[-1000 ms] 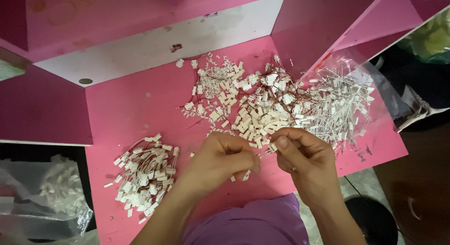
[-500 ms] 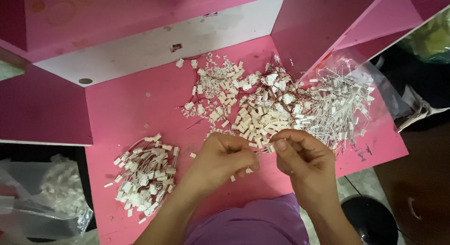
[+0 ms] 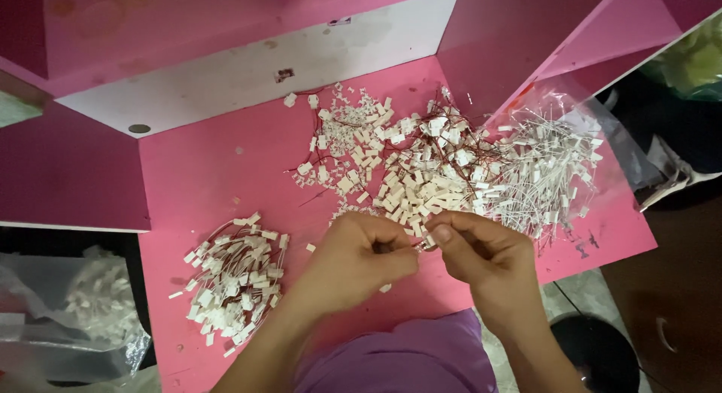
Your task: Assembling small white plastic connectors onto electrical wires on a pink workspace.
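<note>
A clear plastic bag (image 3: 579,148) lies open at three o'clock on the pink table (image 3: 210,182), crumpled and glossy, with thin white pieces spilling across it. Another clear bag (image 3: 71,318), holding small white parts, sits off the table at eight o'clock. Two small stickers (image 3: 284,75) cling to the white panel at twelve o'clock, their colours unclear.

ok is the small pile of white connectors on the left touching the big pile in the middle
Apart. The head view shows bare pink table between the left pile of white connectors and the big pile.
</note>
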